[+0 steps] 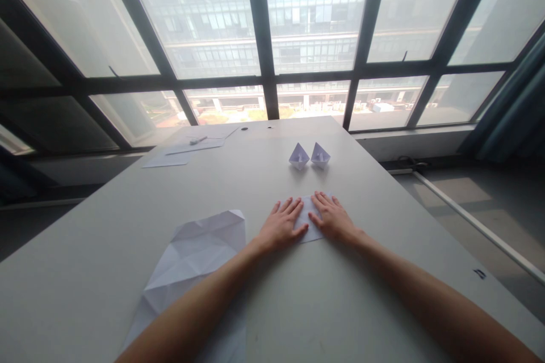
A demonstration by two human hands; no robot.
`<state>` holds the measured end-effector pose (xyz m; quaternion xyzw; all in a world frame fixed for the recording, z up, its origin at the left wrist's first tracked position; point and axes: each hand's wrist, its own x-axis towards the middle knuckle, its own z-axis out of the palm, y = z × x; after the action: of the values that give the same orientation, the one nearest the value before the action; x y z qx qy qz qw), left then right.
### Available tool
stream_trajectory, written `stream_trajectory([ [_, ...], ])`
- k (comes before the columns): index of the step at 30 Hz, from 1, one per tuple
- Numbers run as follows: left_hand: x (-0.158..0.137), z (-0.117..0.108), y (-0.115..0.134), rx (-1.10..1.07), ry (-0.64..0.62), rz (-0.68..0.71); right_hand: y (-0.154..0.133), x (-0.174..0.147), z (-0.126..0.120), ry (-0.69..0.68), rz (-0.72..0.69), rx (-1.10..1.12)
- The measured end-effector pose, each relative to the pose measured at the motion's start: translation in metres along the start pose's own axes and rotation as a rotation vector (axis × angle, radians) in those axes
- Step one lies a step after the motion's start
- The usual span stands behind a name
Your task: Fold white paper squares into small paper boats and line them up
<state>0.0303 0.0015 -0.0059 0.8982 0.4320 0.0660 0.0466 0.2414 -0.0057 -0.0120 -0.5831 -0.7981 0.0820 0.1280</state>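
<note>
A small piece of white paper (310, 231) lies flat on the table, partly covered by both hands. My left hand (281, 225) rests on its left side, fingers stretched out and palm down. On the right side my right hand (334, 218) lies flat in the same way, its fingers spread. Just beyond them stand two folded paper boats, the left paper boat (298, 157) and the right paper boat (320, 156), side by side. A large creased sheet of paper (200, 249) lies to the left, partly hidden under my left forearm.
The white table (323, 312) reaches toward a large framed window (315, 17). At its far left lie several paper sheets (170, 157) with a small white object (198, 140) on top. A dark mark (479, 274) shows near the right edge. A blue curtain (506, 108) hangs at right.
</note>
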Motion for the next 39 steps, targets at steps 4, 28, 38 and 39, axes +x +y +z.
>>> stream_trajectory([
  [4,0.0002,0.0000,0.0000,0.000,0.001,0.000,-0.0009,-0.0003,-0.0008,0.000,0.003,0.003],
  [28,0.0010,0.0019,-0.0011,-0.025,0.009,0.001,0.0012,0.0007,0.0015,0.010,-0.006,0.019],
  [38,0.0003,0.0001,-0.0003,-0.024,0.007,-0.003,0.0002,-0.0001,0.0021,0.022,-0.016,-0.023],
  [39,0.0003,0.0002,-0.0002,-0.023,0.008,-0.003,-0.0009,-0.0008,0.0014,0.040,-0.027,-0.044],
])
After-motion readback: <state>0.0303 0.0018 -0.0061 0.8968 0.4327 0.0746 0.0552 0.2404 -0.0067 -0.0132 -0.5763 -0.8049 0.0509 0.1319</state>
